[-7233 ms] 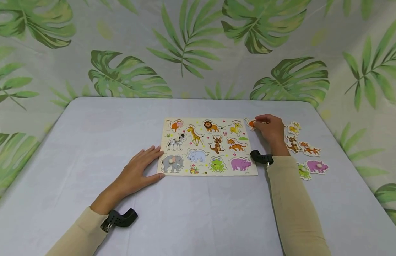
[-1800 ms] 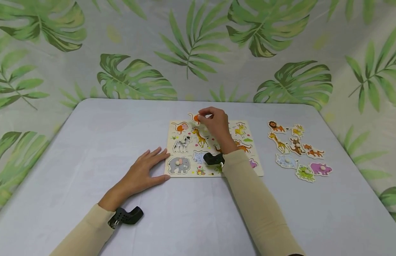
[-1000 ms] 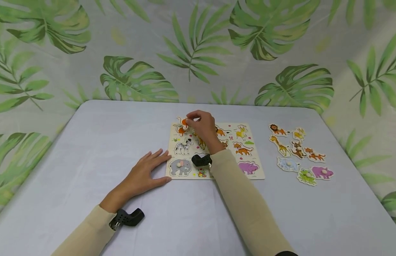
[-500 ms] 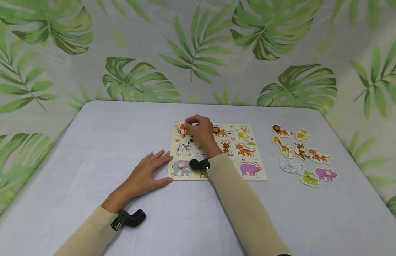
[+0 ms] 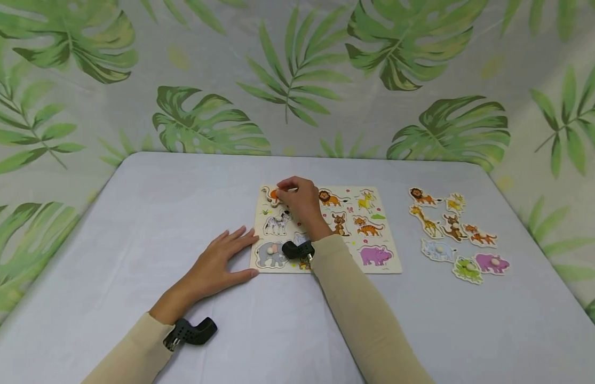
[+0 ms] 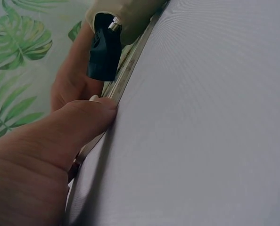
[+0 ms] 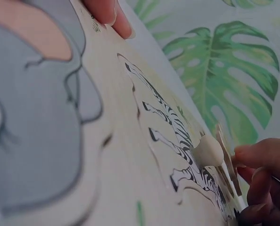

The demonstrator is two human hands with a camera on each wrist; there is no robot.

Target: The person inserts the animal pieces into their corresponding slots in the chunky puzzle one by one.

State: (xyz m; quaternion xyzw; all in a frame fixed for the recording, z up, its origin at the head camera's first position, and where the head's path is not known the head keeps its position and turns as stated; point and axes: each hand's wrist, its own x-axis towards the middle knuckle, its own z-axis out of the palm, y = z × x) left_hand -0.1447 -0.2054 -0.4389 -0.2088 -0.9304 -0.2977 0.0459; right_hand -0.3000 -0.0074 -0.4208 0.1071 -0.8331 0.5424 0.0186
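A wooden animal puzzle board [image 5: 389, 234] lies mid-table. My right hand [image 5: 303, 205] pinches the orange monkey puzzle piece [image 5: 270, 195] at the board's top left corner, over the monkey's place. In the right wrist view the piece [image 7: 228, 160] shows edge-on between thumb and fingers, slightly tilted. Whether it is seated I cannot tell. My left hand [image 5: 215, 269] rests beside the board with spread fingers, fingertips and thumb at its left edge. An elephant piece [image 5: 270, 256] with a knob sits at bottom left, and a zebra [image 7: 177, 136] lies between it and the monkey.
Right of the board lie several loose knobbed pieces, among them a lion [image 5: 423, 196], giraffe [image 5: 426, 221], tiger [image 5: 480, 236], rhino [image 5: 438, 250], frog [image 5: 467, 270] and hippo [image 5: 491, 263]. My right forearm [image 5: 362, 304] covers part of the board. A leaf-print cloth [image 5: 297, 133] hangs behind the table.
My right hand has carried the monkey piece from the right of the board to its top left corner and lowered it there. The left hand stays at the left edge.
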